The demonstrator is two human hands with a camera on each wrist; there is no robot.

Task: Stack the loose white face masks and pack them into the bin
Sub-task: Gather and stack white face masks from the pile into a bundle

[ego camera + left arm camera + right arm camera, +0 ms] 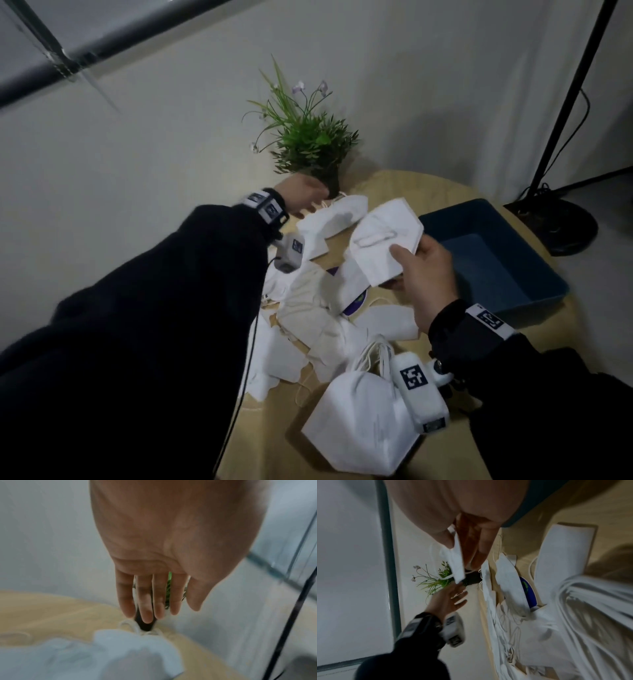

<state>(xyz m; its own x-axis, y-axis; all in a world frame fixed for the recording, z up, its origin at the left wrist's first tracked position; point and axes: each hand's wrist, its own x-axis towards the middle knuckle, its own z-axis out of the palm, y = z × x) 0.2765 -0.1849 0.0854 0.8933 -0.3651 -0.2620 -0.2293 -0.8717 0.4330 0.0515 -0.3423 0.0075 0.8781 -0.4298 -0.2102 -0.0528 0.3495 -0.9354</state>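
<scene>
From the head view: right hand (424, 274) raised over the round wooden table (342, 455), thumb and fingers pinching a small stack of white masks (380, 243) just left of the blue bin (496, 253), which sits at the table's right edge and shows nothing inside. Left hand (301, 198) stretched to the far rim, beside the dark pot of a green plant (308, 137), just above a folded far mask (339, 214); fingers mostly hidden behind the hand itself. Loose masks (308, 318) heaped mid-table, partly covered by the dark sleeve; a thicker pile (359, 425) near, cut by the wrist camera. From the left wrist: fingers (145, 601) straight and close together, holding nothing, tips above blurred ear loops (135, 626) of that mask; contact hard to judge. From the right wrist: view rolled sideways, thumb and finger (484, 540) nipping the mask edge (457, 561); bin only a dark sliver (527, 507) behind the palm.
</scene>
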